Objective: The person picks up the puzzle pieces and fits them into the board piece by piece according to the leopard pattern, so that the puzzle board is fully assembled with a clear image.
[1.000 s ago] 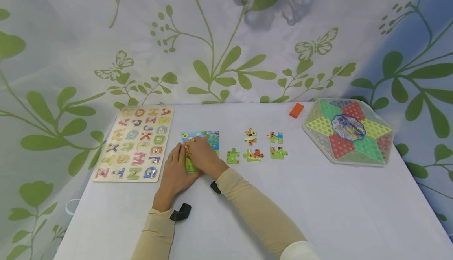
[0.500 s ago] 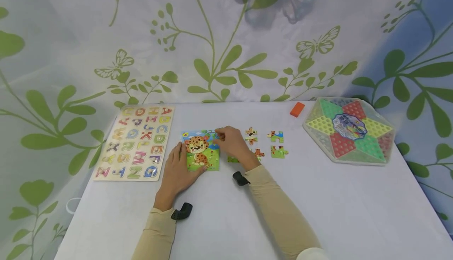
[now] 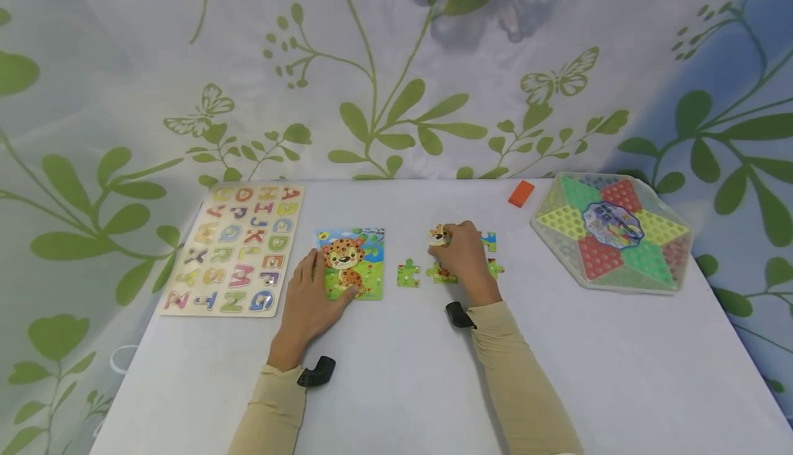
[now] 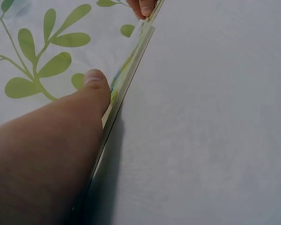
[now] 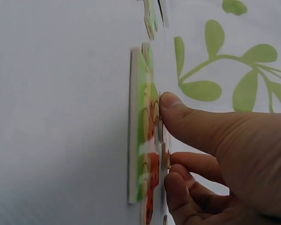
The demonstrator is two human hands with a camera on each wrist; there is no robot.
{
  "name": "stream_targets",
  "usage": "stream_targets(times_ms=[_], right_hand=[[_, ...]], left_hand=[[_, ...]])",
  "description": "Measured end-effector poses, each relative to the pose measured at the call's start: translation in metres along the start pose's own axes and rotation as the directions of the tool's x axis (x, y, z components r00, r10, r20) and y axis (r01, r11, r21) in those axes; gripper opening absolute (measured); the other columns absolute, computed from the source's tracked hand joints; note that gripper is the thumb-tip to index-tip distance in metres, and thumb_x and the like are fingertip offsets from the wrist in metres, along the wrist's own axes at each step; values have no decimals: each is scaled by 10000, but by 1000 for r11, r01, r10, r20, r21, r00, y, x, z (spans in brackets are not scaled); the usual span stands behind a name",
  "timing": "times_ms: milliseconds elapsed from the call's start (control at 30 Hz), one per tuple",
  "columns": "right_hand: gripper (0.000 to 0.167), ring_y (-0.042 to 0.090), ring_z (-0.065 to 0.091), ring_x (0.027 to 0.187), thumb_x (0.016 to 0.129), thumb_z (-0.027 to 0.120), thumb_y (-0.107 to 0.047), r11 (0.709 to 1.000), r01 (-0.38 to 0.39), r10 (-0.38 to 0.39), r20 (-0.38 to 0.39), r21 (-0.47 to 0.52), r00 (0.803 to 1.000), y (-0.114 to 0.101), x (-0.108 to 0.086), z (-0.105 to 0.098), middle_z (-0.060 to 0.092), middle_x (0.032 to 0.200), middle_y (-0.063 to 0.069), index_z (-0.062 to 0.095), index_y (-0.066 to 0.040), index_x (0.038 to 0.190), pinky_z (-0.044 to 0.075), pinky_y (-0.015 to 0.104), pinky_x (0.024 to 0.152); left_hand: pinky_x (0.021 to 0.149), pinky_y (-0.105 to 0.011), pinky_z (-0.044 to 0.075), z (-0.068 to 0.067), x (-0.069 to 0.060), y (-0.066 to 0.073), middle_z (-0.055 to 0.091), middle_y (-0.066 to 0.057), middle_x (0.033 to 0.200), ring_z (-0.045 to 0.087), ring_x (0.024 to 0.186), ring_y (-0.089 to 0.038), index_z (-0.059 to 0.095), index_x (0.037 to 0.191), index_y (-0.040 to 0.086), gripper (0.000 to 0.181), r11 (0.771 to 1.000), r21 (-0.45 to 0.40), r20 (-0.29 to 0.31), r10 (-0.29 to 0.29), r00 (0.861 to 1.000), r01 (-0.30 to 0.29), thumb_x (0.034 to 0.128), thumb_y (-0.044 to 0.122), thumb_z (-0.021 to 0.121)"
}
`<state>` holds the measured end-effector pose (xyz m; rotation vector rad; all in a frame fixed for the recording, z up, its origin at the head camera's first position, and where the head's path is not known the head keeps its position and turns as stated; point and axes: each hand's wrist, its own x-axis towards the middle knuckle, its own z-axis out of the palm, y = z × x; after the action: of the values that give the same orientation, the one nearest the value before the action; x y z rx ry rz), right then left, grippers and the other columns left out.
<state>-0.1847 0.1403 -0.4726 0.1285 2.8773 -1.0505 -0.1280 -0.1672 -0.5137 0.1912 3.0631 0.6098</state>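
Note:
A leopard picture puzzle (image 3: pixel 350 266) lies flat on the white table. My left hand (image 3: pixel 306 303) rests along its left side, fingers straight, with the thumb over the lower edge. In the left wrist view that thumb (image 4: pixel 96 86) lies on the puzzle's edge. Farther right, my right hand (image 3: pixel 464 255) pinches a jigsaw piece (image 3: pixel 437 235) with part of a face on it; the right wrist view has the thumb and curled fingers (image 5: pixel 178 187) at its edges. A green and red-brown jigsaw piece (image 5: pixel 143 126) lies just in front, partly covered by my hand in the head view.
A green jigsaw piece (image 3: pixel 407 273) lies right of the puzzle. Two more pieces, one with blue (image 3: pixel 491 240), are partly behind my right hand. An alphabet board (image 3: pixel 229 252) stands left, an orange block (image 3: pixel 521 193) at the back, and a hexagonal game box (image 3: pixel 610 231) right.
My right hand has moved right, off the leopard puzzle and its top right corner, to the face piece. My left hand stays beside the puzzle.

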Motion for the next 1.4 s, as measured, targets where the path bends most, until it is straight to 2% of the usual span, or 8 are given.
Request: stream_targets(times_ms=[233,400,600,700,867,1033,1167,1400], right_hand=[[562,346,525,1106,886,807,-305,998,-58,58,12,2,998,3,3,-1,477,1330,247,604,38,1282,509,493,970],[520,348,540,1045,871,822,-295,998,-47,47,6,44,999,6,3,-3,516,1260,229,597,17,1220,508,494,923],[374,324,620,1000,915,776,-247,988,-36,45,-55,151,998,3,3,-3,627,1166,160,633,-49,1198,530,444,822],[342,302,670,1021,934,756,-235,974,-26,44,-76,225,996,3,4,-1,658,1176,130,664,-87,1228,551,397,771],[308,276,709,1040,945,748,-262,947,13,5,-56,322,998,1,4,4,677,1174,103,709,-146,1227,552,316,665],[282,249,712,1037,943,747,-303,935,27,-29,-2,353,1000,-12,0,15,689,1187,75,725,-177,1195,571,344,708],[273,218,720,1006,932,760,-311,930,33,-52,42,367,998,-33,-5,30,698,1173,49,734,-185,1172,572,329,702],[256,186,724,952,912,785,-282,926,120,-159,83,359,984,-74,-4,67,719,1123,45,754,-153,1132,594,306,719]], left_hand=[[1227,-621,275,0,-1,2,173,-222,1688,208,1548,-419,167,1620,-14,1053,1000,-9,2,-12,1000,12,919,634,611],[1229,-616,273,0,-1,2,178,-222,1686,213,1545,-420,177,1618,-15,1036,1000,-12,-9,-14,1000,14,924,615,618],[1207,-635,294,-1,-1,3,220,-242,1666,248,1522,-444,223,1615,8,970,999,-31,-47,-9,999,8,933,557,643],[1200,-642,297,-1,-1,3,211,-233,1671,241,1524,-441,255,1620,61,922,999,-31,-35,-17,999,16,943,558,633],[1217,-636,273,0,-1,3,171,-212,1686,208,1541,-423,274,1626,117,880,999,-26,-4,-26,1000,25,955,584,601],[1238,-634,233,2,-1,2,159,-199,1696,184,1551,-429,257,1628,102,888,1000,-14,5,-9,1000,9,960,576,597],[1252,-626,202,2,0,0,162,-155,1713,159,1565,-420,224,1634,86,908,1000,15,5,21,1000,-21,964,583,583],[1254,-621,190,2,1,-1,155,-136,1720,147,1570,-418,191,1640,82,981,998,27,-3,50,999,-50,934,629,595]])
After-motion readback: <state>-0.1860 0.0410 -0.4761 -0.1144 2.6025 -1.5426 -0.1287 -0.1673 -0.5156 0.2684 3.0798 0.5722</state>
